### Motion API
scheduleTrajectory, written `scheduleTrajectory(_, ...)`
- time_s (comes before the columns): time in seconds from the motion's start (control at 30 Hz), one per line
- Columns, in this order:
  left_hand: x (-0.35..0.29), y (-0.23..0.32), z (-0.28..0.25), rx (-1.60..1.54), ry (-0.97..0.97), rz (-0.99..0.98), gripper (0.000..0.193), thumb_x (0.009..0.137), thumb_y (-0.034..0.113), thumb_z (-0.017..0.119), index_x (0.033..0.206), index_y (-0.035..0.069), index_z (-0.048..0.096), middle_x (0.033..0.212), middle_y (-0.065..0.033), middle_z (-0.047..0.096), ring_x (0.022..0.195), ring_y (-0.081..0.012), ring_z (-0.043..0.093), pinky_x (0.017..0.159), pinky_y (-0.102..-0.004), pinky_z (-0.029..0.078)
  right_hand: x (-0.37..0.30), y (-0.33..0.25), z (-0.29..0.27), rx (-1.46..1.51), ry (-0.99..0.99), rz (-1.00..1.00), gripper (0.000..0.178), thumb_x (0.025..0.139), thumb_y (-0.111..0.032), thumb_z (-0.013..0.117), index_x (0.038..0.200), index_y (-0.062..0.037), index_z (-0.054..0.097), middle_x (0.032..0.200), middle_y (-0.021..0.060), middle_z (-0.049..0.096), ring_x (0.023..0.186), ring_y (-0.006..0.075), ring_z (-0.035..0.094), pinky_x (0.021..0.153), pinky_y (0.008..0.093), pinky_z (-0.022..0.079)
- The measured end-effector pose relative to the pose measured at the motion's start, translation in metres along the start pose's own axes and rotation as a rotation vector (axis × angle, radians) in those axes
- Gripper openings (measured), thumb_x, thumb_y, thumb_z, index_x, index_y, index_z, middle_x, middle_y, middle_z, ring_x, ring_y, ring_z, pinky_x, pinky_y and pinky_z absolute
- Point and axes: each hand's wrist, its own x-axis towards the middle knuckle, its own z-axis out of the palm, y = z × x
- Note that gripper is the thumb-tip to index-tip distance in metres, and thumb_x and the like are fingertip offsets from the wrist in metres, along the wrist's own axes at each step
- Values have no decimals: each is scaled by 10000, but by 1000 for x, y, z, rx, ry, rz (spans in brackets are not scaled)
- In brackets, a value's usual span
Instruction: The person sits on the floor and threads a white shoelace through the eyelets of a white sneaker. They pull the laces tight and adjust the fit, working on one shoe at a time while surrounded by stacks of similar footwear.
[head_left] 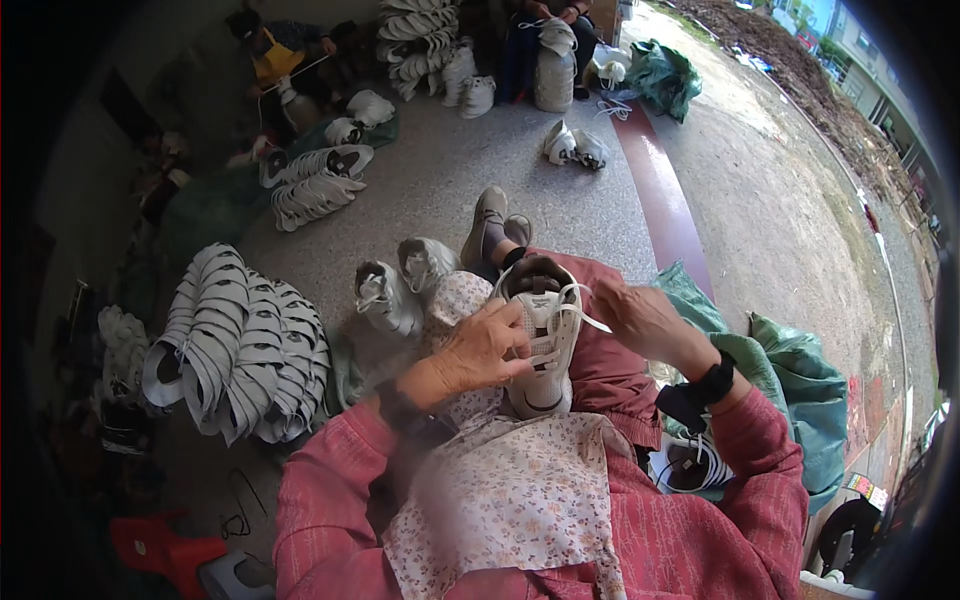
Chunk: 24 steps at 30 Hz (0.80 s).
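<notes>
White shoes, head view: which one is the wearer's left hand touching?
The shoe on the lap, toe toward the wearer: left hand is on it. The nearest others, the pair ahead-left, stand apart from that hand.

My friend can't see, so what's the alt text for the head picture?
A person's left hand touches a white lace-up shoe; their right hand is beside its loose lace. Pale shoe uppers are stacked at left; green bags lie at right.

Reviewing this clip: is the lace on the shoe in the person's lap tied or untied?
Untied, it appears: the white lace trails off the shoe near the right hand, and no bow shows.
</notes>
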Motion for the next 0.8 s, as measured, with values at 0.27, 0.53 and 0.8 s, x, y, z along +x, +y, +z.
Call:
scheduleTrajectory(0.27, 11, -4, -21, -286, -261, -141, 176, 715, 199, 831, 825, 86, 753, 965, -49, 538, 1041, -252, 540, 928, -369, 446, -10, 50, -22, 1944, 254, 14, 327, 1041, -296, 459, 931, -31, 616, 1213, 167, 627, 910, 217, 631, 757, 330, 499)
scheduleTrajectory(0.53, 16, 4, -28, -248, -328, -183, 186, 682, 171, 832, 844, 108, 766, 1012, -54, 536, 1085, -262, 529, 969, -385, 431, -97, 248, -140, 2109, 979, 70, 43, 833, -47, 496, 807, -15, 486, 768, 70, 466, 652, 177, 422, 660, 347, 414)
scheduleTrajectory(0.8, 26, 12, -16, -183, -200, -69, 219, 730, 123, 794, 943, 150, 748, 1026, -61, 601, 1026, -259, 595, 904, -365, 482, -159, 292, -181, 1961, 1103, 66, 87, 968, -63, 501, 965, 18, 533, 812, 66, 518, 637, 176, 448, 640, 305, 424)
